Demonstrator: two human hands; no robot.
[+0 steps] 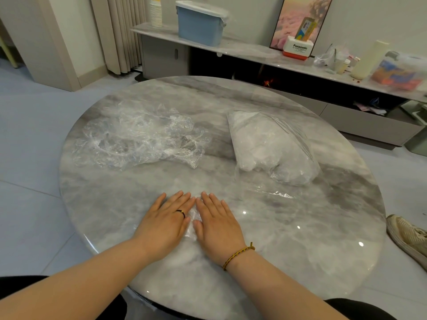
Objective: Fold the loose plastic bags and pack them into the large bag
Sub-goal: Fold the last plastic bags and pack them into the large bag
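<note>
So both hands are flat on the round marble table (300, 227), fingers straight and close together, nothing pinched. The left hand (166, 225) and right hand (217, 225) sit side by side, pressing down a small clear bag (193, 218) at the near middle; it only peeks out in the gap between them. This stuff looks feather-light, thin, crinkly and slippery on polished stone, so I'd guess it springs open the second you let go. Best bet is pinching a folded edge or corner while the other palm holds it flat. The pile of loose bags (143, 137) sits far left, a crumpled see-through heap. The large bag (272, 148) lies far right, well apart from the pile, puffed up with whitish plastic that I take for folded bags.
</note>
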